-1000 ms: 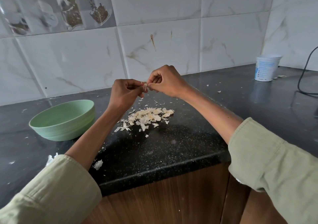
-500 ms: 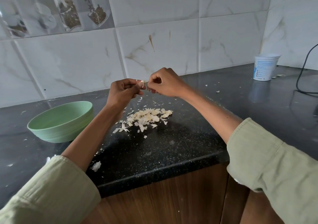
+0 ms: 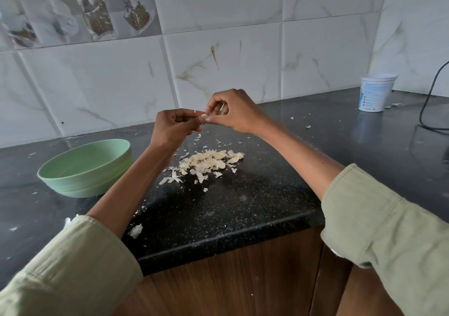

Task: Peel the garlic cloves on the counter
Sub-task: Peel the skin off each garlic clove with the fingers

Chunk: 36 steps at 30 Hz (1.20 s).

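Your left hand (image 3: 173, 127) and right hand (image 3: 233, 112) pinch 1 garlic clove (image 3: 203, 116) above the counter (image 3: 243, 204); the green bowl (image 3: 85, 168), peel pile (image 3: 209, 161) and white tub (image 3: 375, 92) lie around, and your fingers mostly hide the clove.

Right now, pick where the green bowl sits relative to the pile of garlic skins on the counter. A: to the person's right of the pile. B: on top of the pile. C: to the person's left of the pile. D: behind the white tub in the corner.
C: the green bowl stands apart on the dark counter, to the left of the pile of garlic skins.
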Each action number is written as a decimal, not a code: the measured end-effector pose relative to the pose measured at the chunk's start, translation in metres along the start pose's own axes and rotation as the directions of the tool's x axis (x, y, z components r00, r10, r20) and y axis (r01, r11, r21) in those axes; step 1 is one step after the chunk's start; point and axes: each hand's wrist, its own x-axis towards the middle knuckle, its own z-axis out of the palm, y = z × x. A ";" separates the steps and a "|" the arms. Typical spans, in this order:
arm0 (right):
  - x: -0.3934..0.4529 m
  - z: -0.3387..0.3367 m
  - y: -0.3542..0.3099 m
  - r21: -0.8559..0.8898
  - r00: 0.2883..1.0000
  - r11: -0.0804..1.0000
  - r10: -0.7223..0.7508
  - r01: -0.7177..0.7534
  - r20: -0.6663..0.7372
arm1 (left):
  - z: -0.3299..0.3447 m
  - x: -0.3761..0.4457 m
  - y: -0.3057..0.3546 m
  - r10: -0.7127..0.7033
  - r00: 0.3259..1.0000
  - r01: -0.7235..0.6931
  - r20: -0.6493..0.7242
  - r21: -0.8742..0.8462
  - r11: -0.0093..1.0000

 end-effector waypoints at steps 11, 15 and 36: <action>-0.001 0.002 -0.004 -0.126 0.999 0.991 -0.054 0.053 -0.002 | 0.001 -0.002 0.001 0.012 0.999 -0.011 -0.031 0.044 0.999; -0.001 0.005 -0.004 -0.177 0.999 0.983 -0.043 0.041 -0.008 | 0.003 -0.003 0.001 0.013 0.999 -0.012 -0.043 0.040 0.999; -0.003 0.005 -0.001 -0.222 0.999 0.975 -0.023 0.011 -0.048 | 0.007 -0.006 0.002 0.031 0.998 -0.034 0.059 0.056 0.998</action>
